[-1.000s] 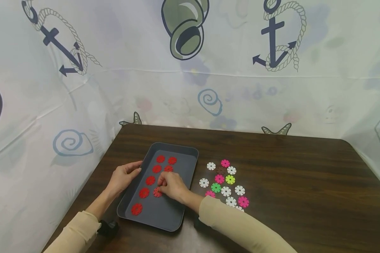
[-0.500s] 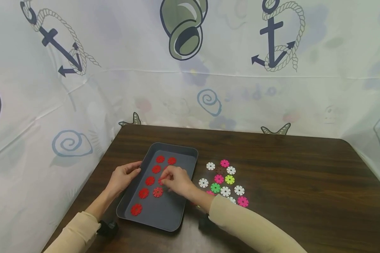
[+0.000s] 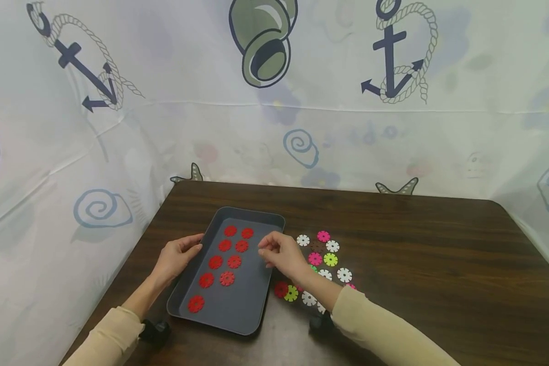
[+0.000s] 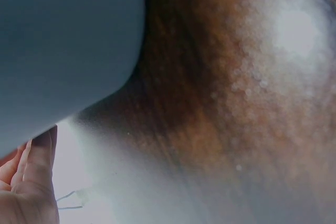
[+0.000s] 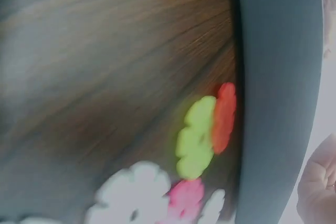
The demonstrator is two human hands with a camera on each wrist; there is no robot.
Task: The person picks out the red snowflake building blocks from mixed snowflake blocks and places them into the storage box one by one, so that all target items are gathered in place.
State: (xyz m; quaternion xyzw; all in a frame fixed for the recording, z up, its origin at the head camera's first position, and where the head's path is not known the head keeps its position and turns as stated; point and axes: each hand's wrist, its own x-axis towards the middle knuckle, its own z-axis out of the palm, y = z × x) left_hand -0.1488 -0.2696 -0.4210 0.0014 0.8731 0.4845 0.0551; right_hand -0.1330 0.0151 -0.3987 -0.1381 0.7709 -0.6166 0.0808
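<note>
A dark grey baking tray (image 3: 247, 307) lies on the table, with several red notched discs (image 3: 226, 278) inside in two columns. My left hand (image 3: 176, 257) holds its left rim between thumb and fingers; the left wrist view shows those fingers (image 4: 38, 166) against the tray's outer wall (image 4: 63, 40). Over the tray's right rim, my right hand (image 3: 285, 254) has loosely curled fingers and nothing visible between them. Right of the tray, a red disc (image 3: 281, 290) overlaps a yellow-green disc (image 3: 291, 293). The right wrist view shows that red disc (image 5: 224, 119) close to the tray wall.
On the brown wooden table (image 3: 439, 264), several loose white discs (image 3: 344, 275), pink discs (image 3: 323, 236) and a brown disc (image 3: 317, 246) lie right of the tray, partly under my right forearm. A patterned curtain (image 3: 201, 127) hangs behind the table.
My right hand has moved from the red discs in the tray up and right to its right rim. The red disc it was touching lies in the second column. My left hand has stayed put.
</note>
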